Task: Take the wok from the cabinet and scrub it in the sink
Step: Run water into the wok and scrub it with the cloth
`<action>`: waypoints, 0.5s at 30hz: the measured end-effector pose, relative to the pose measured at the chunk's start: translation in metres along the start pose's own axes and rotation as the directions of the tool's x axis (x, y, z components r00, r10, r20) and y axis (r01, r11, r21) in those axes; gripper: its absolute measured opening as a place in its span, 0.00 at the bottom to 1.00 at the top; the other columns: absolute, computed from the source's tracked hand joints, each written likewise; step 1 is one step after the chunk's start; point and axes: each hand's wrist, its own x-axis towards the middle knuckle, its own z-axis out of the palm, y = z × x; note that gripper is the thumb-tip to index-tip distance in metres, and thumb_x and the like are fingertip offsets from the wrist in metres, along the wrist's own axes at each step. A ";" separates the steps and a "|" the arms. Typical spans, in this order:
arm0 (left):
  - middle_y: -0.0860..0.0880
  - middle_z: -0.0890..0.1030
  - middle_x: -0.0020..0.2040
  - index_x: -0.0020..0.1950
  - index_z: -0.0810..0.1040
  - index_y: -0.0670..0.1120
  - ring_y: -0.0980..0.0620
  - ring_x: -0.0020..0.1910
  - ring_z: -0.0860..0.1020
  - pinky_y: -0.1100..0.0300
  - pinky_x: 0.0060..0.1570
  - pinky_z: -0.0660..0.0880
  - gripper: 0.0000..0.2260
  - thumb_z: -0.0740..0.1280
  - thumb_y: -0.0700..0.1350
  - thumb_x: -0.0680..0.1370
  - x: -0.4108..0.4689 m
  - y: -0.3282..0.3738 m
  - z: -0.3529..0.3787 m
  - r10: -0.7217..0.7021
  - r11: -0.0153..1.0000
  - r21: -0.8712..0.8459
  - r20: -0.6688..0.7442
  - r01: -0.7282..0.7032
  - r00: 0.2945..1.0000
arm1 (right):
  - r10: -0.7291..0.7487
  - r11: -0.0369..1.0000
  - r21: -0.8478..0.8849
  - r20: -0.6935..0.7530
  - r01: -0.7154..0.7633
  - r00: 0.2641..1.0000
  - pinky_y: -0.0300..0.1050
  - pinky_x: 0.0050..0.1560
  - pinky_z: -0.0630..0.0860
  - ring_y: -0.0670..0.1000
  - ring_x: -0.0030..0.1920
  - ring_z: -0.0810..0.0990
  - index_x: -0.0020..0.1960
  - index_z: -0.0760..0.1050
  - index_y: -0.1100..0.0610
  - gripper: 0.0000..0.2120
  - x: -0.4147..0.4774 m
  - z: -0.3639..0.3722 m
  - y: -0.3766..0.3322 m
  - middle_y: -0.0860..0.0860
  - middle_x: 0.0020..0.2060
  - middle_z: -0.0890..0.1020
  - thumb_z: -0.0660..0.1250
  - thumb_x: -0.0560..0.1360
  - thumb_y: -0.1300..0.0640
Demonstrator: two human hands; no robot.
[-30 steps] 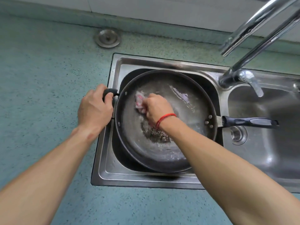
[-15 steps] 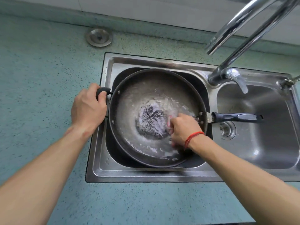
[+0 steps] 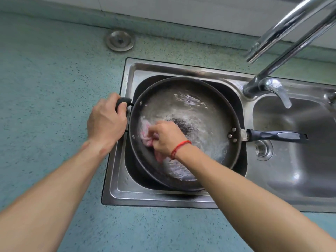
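A dark round wok (image 3: 200,113) lies in the left basin of the steel sink (image 3: 127,195), with water and foam swirling inside it. Its long black handle (image 3: 276,136) reaches right over the other basin. My left hand (image 3: 105,122) grips the wok's short black helper handle at the left rim. My right hand (image 3: 167,137), with a red string at the wrist, holds a pink cloth (image 3: 145,131) pressed against the wok's inner left wall.
A chrome faucet (image 3: 272,70) rises at the back right, its spout arching over the sink. The right basin shows its drain (image 3: 261,149). A round metal cap (image 3: 120,40) sits in the speckled blue-green countertop behind the sink.
My right hand has swept the cloth from the wok's right side, near the long handle, across to the left wall. My left hand has kept its grip on the short handle.
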 end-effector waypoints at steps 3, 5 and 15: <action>0.43 0.78 0.43 0.53 0.76 0.45 0.44 0.41 0.73 0.54 0.39 0.65 0.09 0.59 0.49 0.82 0.000 -0.003 0.000 0.015 1.000 -0.020 0.001 -0.015 1.000 | 0.017 0.997 0.074 -0.058 -0.013 0.998 0.62 0.52 0.77 0.68 0.48 0.78 0.41 0.78 0.49 0.04 0.037 0.006 0.028 0.66 0.46 0.79 0.65 0.68 0.55; 0.43 0.77 0.42 0.52 0.75 0.45 0.44 0.41 0.73 0.54 0.39 0.65 0.09 0.59 0.49 0.82 0.000 -0.003 0.000 0.023 1.000 -0.021 0.002 -0.023 1.000 | -0.045 0.998 -0.044 -0.146 0.039 0.988 0.67 0.51 0.76 0.68 0.51 0.78 0.44 0.79 0.47 0.07 0.049 0.004 0.051 0.64 0.48 0.80 0.64 0.69 0.51; 0.43 0.75 0.41 0.51 0.74 0.44 0.42 0.41 0.71 0.52 0.39 0.65 0.09 0.59 0.48 0.82 -0.001 0.000 -0.002 0.011 1.000 -0.021 0.014 -0.011 1.000 | 0.114 0.816 -0.539 -0.207 -0.210 0.972 0.54 0.51 0.72 0.60 0.59 0.72 0.70 0.69 0.51 0.19 -0.014 -0.042 0.105 0.58 0.56 0.75 0.56 0.80 0.61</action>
